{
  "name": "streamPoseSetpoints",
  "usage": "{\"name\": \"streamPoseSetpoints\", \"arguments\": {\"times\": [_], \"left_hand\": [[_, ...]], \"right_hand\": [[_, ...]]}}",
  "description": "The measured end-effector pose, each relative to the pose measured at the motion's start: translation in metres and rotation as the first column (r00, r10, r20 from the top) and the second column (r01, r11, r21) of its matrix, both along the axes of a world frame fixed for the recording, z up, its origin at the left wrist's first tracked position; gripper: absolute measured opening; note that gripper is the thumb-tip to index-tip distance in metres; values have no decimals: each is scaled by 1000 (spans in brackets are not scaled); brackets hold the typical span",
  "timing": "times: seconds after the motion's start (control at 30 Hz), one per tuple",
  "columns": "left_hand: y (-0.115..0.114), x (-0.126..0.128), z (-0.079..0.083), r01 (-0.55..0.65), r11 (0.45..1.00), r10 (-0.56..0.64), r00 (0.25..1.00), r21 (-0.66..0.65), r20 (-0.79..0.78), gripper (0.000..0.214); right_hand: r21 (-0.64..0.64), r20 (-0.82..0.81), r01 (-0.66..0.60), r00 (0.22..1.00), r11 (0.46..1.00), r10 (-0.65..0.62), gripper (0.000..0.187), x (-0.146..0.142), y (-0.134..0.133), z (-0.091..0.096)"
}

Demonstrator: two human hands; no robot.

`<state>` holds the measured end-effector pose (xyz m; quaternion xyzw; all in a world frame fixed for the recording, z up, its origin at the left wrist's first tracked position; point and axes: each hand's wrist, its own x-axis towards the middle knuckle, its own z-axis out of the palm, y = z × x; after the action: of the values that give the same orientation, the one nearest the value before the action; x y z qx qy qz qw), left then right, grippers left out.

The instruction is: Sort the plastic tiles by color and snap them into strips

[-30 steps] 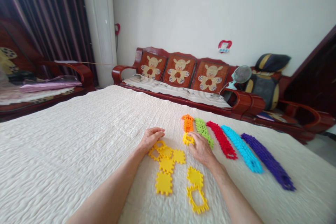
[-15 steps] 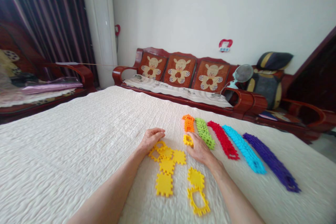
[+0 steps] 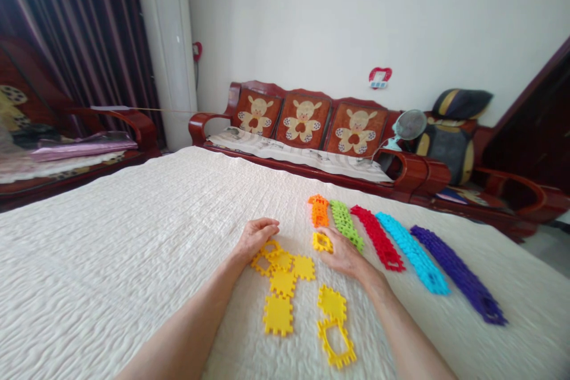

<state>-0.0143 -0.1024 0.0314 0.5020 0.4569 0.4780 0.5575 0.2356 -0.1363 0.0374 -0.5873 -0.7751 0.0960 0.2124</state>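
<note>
My right hand [image 3: 341,252] has its thumb and fingers closed around a yellow interlocking tile [image 3: 322,242] with an open middle; whether more than one tile is stacked there, I cannot tell. My left hand [image 3: 257,237] rests on the white quilted cover with its fingers together and bent, and nothing shows in them. Close beside it lies a loose cluster of yellow tiles, some overlapping, among them a solid one [image 3: 283,282]. Nearer me is another solid tile [image 3: 278,315]. Below my right hand lie a solid yellow tile [image 3: 332,303] and a yellow frame tile [image 3: 337,342], touching.
Rows of overlapping tiles lie to the right: orange [image 3: 319,211], green [image 3: 346,225], red [image 3: 377,240], light blue [image 3: 412,254] and purple [image 3: 458,276]. The white quilted cover [image 3: 133,237] spreads beneath everything. A wooden sofa [image 3: 401,172] with bear cushions and a small fan [image 3: 409,126] stand beyond.
My right hand, with the yellow tile in it, has moved slightly toward me, and the tile's open middle shows more. My left hand and the loose tiles stay put.
</note>
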Motion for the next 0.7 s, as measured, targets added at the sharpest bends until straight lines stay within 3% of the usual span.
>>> {"name": "streamPoseSetpoints", "arguments": {"times": [0.2, 0.43, 0.7], "left_hand": [[1, -1, -1, 4, 1000, -4, 1000, 2, -5, 21], [3, 0, -5, 3, 1000, -3, 1000, -6, -5, 23], [2, -1, -2, -5, 1000, 6, 1000, 0, -27, 23]], "right_hand": [[86, -71, -47, 996, 995, 53, 58, 4, 1, -7], [60, -27, -24, 999, 998, 26, 48, -1, 1, -3], [160, -46, -37, 998, 986, 45, 54, -2, 0, -3]]}}
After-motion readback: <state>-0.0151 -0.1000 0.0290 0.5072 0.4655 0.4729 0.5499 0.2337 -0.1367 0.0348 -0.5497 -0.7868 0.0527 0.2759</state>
